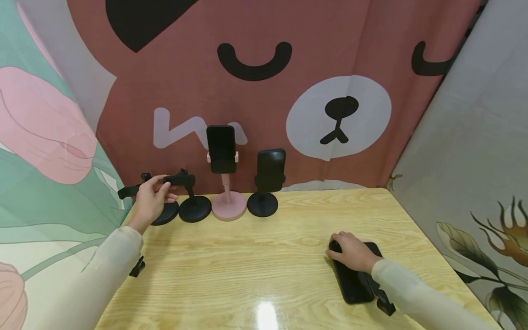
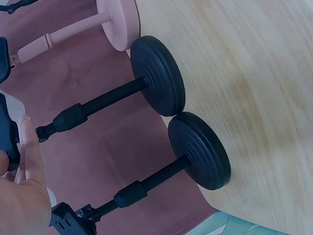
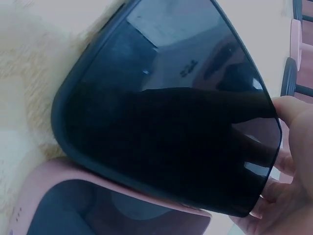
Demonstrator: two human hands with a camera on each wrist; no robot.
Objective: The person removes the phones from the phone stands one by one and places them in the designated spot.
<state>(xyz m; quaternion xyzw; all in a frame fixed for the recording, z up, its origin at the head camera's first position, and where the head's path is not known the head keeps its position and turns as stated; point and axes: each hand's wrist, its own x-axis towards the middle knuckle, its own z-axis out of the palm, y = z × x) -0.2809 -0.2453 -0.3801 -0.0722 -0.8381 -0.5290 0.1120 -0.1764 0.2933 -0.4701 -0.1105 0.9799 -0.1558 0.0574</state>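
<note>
My left hand (image 1: 151, 201) pinches the black clamp head (image 2: 9, 134) of a phone stand (image 1: 195, 208), thumb on one side and fingers on the other. A second black phone stand (image 2: 199, 151) stands to its left, partly behind my hand in the head view. At the table's right side my right hand (image 1: 352, 252) grips the far end of a black phone (image 1: 349, 286). The phone's dark glossy screen (image 3: 171, 112) faces up, with fingers curled at its edge. Against it lies another phone (image 3: 54, 181) with a pink rim, half covered by my hand and sleeve in the head view.
A pink stand (image 1: 229, 206) holds an upright phone (image 1: 221, 149) at the back edge. Right of it, a black stand (image 1: 262, 205) carries another phone (image 1: 271, 169). A bear-print curtain (image 1: 255, 105) hangs behind the wooden table (image 1: 231, 266).
</note>
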